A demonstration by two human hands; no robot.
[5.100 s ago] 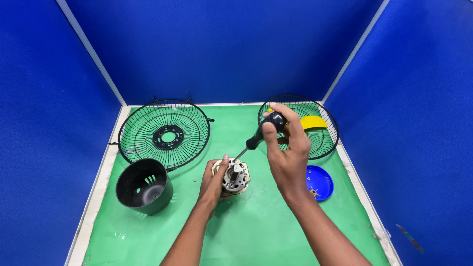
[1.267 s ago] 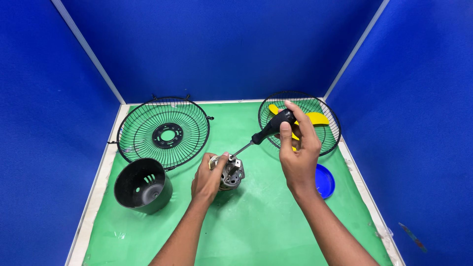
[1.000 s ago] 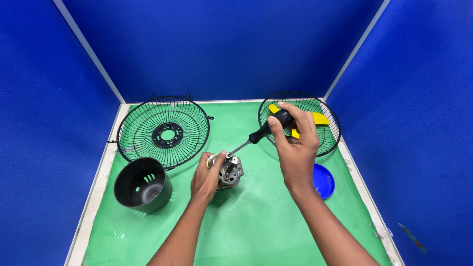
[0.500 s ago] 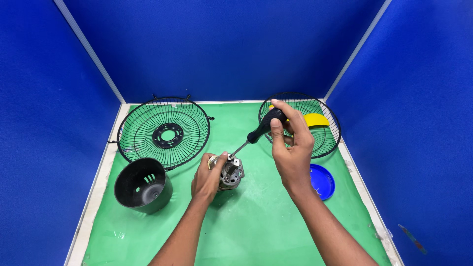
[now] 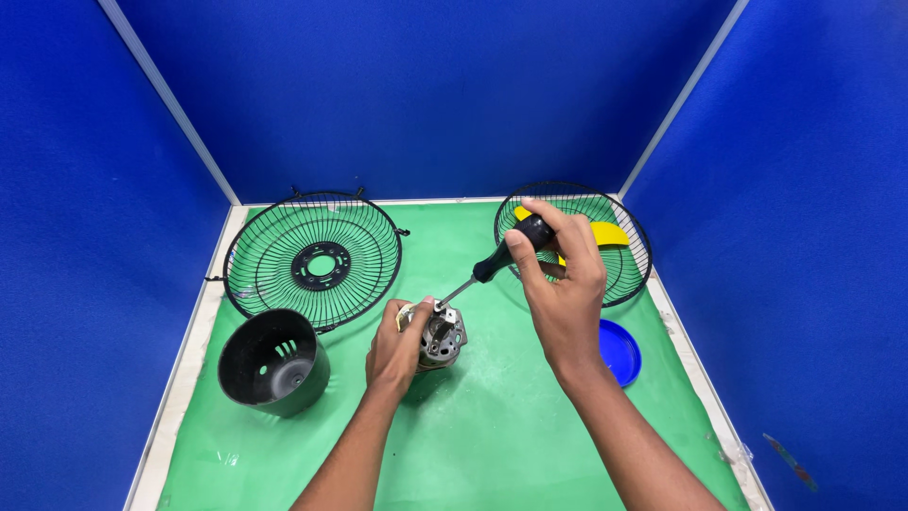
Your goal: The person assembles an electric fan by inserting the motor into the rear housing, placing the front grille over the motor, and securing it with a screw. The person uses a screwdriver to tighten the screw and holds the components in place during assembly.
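- The small metal fan motor with its silver casing sits near the middle of the green mat, raised a little off the surface in the left hand, whose fingers are wrapped around its side.
- The right hand is clenched around the black handle of a screwdriver; the thin steel shaft slants down to the left and its tip meets the top of the motor.
- Judging from this, the work on the motor is midway: the tool is seated on a fastener, but whether that screw is loose or tight cannot be told.
- The motor is already bare: the black plastic cup-shaped motor housing stands apart to the left, open side up.
- The round black wire fan guard with the centre ring lies flat behind the housing.
- A second black wire guard lies at the back right, with a yellow plastic fan blade inside it.
- A small blue round plastic lid rests just beside the right wrist.
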